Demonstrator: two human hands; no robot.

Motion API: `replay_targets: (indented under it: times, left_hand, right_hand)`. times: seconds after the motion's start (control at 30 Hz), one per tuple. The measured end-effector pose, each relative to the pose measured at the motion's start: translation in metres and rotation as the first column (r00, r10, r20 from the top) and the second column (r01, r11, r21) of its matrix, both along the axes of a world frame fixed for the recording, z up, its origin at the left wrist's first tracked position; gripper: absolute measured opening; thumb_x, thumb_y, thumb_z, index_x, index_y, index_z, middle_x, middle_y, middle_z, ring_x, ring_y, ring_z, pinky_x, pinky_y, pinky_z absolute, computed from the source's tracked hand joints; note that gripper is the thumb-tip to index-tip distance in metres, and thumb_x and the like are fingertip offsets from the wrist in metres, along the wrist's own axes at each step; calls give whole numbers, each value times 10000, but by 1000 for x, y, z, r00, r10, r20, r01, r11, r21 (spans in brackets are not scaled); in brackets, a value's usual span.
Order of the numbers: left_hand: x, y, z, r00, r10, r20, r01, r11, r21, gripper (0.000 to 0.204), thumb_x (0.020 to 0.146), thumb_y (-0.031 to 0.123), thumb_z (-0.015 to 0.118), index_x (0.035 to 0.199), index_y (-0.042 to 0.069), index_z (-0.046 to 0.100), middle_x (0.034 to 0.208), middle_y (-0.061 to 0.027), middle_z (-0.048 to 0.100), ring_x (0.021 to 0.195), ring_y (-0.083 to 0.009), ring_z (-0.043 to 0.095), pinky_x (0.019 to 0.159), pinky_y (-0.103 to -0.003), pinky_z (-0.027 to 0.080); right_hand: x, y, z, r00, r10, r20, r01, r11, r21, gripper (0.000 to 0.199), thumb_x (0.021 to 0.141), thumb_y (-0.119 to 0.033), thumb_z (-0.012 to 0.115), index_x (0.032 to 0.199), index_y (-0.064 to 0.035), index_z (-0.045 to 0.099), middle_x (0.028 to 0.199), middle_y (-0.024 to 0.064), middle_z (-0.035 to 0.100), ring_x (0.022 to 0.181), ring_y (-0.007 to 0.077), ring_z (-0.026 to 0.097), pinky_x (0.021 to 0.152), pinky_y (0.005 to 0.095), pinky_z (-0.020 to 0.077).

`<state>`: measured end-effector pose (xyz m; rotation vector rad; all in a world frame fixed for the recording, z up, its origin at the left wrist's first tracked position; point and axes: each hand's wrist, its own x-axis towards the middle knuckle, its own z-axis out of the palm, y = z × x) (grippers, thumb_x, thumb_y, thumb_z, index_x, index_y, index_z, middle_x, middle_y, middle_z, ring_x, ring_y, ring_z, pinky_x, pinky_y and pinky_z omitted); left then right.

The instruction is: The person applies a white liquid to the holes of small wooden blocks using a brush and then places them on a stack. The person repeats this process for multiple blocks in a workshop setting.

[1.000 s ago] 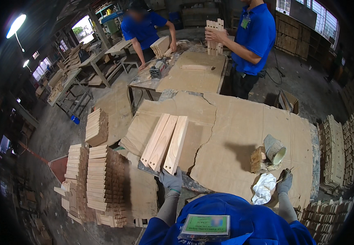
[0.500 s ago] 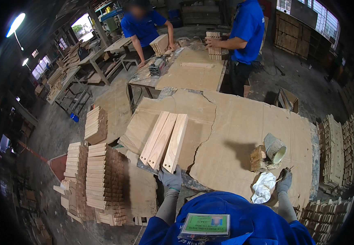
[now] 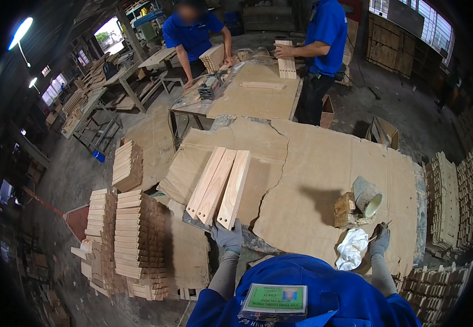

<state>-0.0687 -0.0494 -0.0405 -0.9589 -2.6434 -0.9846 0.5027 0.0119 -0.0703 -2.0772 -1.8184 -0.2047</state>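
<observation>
Three pale wooden slats lie side by side at the near left of the cardboard-covered table, each with two small round holes at its near end. My gloved left hand [image 3: 227, 235] is closed at the near end of the right-hand slat [image 3: 234, 188], its fingertips partly hidden by the wood. The other two slats [image 3: 211, 185] lie just left of it, a narrow wedge of a gap between. My gloved right hand [image 3: 380, 243] is closed around a thin stick [image 3: 388, 224], beside a crumpled white cloth [image 3: 352, 249].
A tilted grey cup [image 3: 367, 197] rests by a wooden block [image 3: 345, 210] on the torn cardboard [image 3: 323, 163]. Stacked slats stand left [image 3: 129, 234] and right [image 3: 442, 201]. Across the far table [image 3: 253, 101], two people handle wood pieces near a power tool [image 3: 209, 89].
My hands and the three slats have barely moved. The co-worker at the far right has shifted slightly left, and the wood pieces in front of that person now stand at a different angle.
</observation>
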Motion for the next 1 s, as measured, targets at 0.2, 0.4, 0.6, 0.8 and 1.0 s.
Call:
replay_targets:
  times: [0.2,0.4,0.6,0.8,1.0]
  left_hand:
    - [-1,0,-2,1000,-2,11,2,1000,0,809,672,435,704,1239,-69,421,1152,-294,512,1059,-436,479,917,-491,383]
    - [-1,1,-9,999,12,-34,-12,1000,3,811,680,442,700,1240,-73,420,1183,-289,505,1095,-435,466,957,-480,364]
    - [1,1,1,1000,1,1,-1,1000,-5,797,685,439,703,1222,-84,429,1166,-291,509,1088,-426,470,951,-477,366]
    - [-2,0,-5,1000,15,-8,-15,1000,-5,789,685,437,701,1236,-56,425,1164,-270,513,1088,-415,469,945,-484,357]
    - [0,1,-1,1000,1,24,-1,1000,-13,790,688,440,697,1245,-47,421,1171,-264,511,1095,-410,464,955,-482,345]
  right_hand:
    - [-2,-1,3,1000,-12,-10,12,1000,-22,316,853,-150,465,1154,-66,514,1209,161,567,1141,328,516,1045,429,330]
    - [7,0,-8,998,-22,63,26,998,-54,321,864,-152,454,1169,-65,496,1230,158,559,1161,325,508,1050,428,326]
    - [8,-1,-11,996,-38,75,42,998,-53,321,870,-168,436,1166,-63,502,1239,153,557,1166,324,505,1051,427,323]
    - [1,2,-3,1000,-5,14,5,1000,-10,302,868,-167,454,1143,-61,521,1223,156,568,1147,322,519,1038,428,333]
    - [5,1,-7,999,-13,34,13,1000,3,301,866,-162,459,1144,-63,517,1210,158,573,1136,324,524,1036,428,335]
